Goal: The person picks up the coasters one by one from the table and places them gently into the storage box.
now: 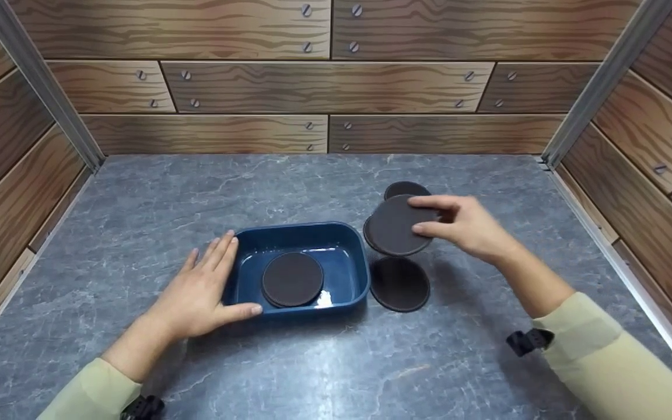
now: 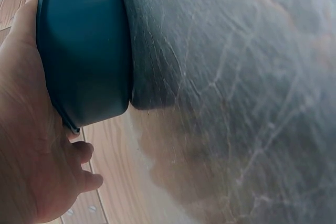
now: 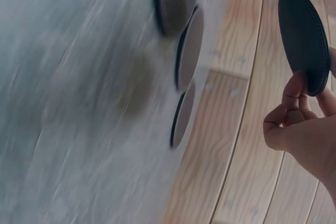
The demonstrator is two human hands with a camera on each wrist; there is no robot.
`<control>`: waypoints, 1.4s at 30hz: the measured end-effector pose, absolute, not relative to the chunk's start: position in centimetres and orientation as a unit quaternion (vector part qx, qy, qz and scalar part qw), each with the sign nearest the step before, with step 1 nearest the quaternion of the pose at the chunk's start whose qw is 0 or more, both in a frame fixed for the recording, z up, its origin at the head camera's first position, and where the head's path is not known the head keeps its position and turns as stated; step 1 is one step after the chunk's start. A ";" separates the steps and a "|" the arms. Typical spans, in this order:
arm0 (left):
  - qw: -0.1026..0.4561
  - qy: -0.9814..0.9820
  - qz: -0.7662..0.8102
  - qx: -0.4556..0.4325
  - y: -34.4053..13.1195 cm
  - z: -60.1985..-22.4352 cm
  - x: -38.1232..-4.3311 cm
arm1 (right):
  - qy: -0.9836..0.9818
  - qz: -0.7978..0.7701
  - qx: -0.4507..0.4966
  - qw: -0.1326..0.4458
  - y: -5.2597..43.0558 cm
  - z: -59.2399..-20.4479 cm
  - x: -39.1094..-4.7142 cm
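Note:
A blue rectangular baking dish [image 1: 298,227] stands on the table with one round dark brown coaster [image 1: 293,279] lying inside. My left hand [image 1: 202,291] rests along its left end, fingers straight at the rim and thumb on the near rim. In the left wrist view the palm lies against the dish [image 2: 86,51]. To the right of the dish, my right hand [image 1: 467,227] pinches a second coaster [image 1: 397,224] by its right edge, raised above the table. The right wrist view shows this coaster [image 3: 303,40] tilted between thumb and fingers.
Three more coasters lie on the table right of the dish: a near one [image 1: 400,284], a far one [image 1: 404,188] and a middle one [image 1: 370,236] mostly hidden under the held coaster. Wood-patterned panels [image 1: 330,87] wall the back and sides of the grey marbled tabletop [image 1: 242,186].

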State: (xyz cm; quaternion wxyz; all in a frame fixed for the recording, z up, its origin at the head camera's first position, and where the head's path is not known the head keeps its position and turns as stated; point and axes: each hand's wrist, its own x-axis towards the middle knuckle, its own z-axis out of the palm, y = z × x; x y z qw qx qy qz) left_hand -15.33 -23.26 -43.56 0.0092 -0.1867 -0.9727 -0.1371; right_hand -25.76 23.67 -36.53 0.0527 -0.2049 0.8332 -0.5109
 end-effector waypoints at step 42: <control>0.000 -0.972 -0.152 -0.179 -23.2 -43.6 -15.4 | 0.824 -0.457 -0.324 0.080 8.6 -39.3 -22.6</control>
